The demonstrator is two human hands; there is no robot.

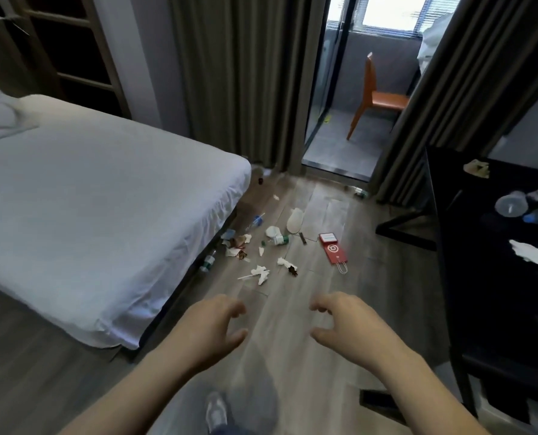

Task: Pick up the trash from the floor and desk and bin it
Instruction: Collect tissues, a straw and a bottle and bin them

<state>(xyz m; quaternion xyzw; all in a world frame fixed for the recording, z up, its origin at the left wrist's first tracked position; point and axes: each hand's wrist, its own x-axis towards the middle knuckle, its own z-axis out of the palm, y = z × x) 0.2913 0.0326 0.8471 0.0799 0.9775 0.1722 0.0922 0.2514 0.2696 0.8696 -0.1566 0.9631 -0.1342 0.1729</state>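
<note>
Lying beyond left grip (211,328) and right grip (346,328), trash (259,272) litters floor (278,350).

The one wide-angle camera is riding at the person's head, at standing height, and is looking forward and down along the grey-brown wood-plank floor (296,350). It is facing the open glass balcony doorway (352,98) far ahead. The left hand (209,329) and right hand (347,324) are showing above the bottom edge, nearest the lens, with a grey shoe (216,409) almost straight below. The white-sheeted bed (89,189) is filling the left side and the black desk (496,287) the right. The scattered white paper and bottle litter (261,246) is lying at middle distance. Straight lines are bowing toward the frame's borders.
</note>
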